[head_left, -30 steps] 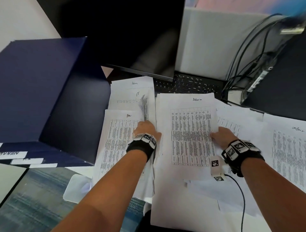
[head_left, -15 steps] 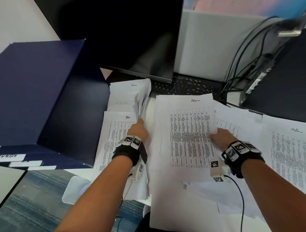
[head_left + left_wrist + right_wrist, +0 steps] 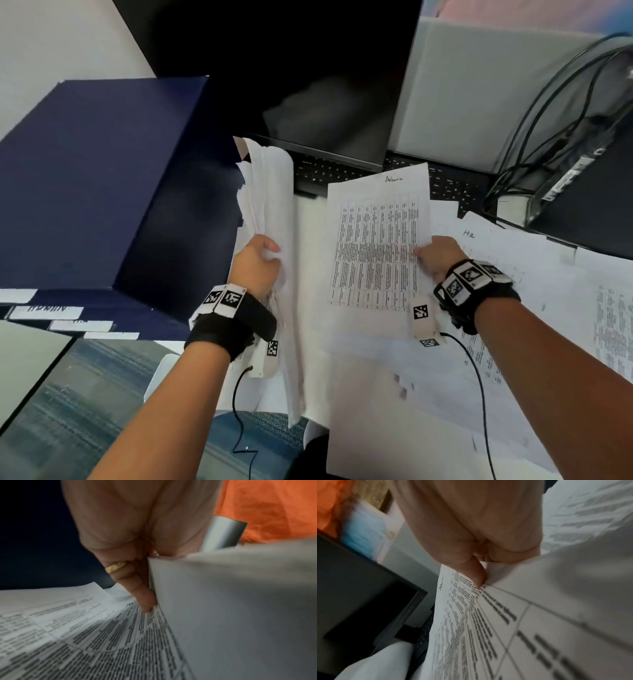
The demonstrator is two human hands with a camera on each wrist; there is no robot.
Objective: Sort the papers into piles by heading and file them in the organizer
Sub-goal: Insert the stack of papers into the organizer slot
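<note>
My left hand (image 3: pixel 262 262) grips a stack of white papers (image 3: pixel 270 205) lifted on edge beside the dark blue organizer box (image 3: pixel 102 185). The left wrist view shows the fingers (image 3: pixel 144 599) curled round that stack (image 3: pixel 240 615), above a printed sheet (image 3: pixel 85 635). My right hand (image 3: pixel 433 255) pinches the right edge of a printed table sheet headed "Admin" (image 3: pixel 373 240), raised off the pile. In the right wrist view the thumb (image 3: pixel 476 574) presses on that sheet (image 3: pixel 488 628). More printed sheets (image 3: pixel 548 291) lie spread on the desk to the right.
A black monitor (image 3: pixel 291 68) stands behind, with a keyboard (image 3: pixel 342 171) under its edge. Cables (image 3: pixel 548 120) and a black device (image 3: pixel 599 192) sit at the back right. White labels (image 3: pixel 51 313) mark the organizer's front. A grey partition (image 3: pixel 479 85) rises behind the desk.
My left hand has gathered the left pile and lifted it on edge. My right hand went from resting on the Admin sheet to pinching and raising it.
</note>
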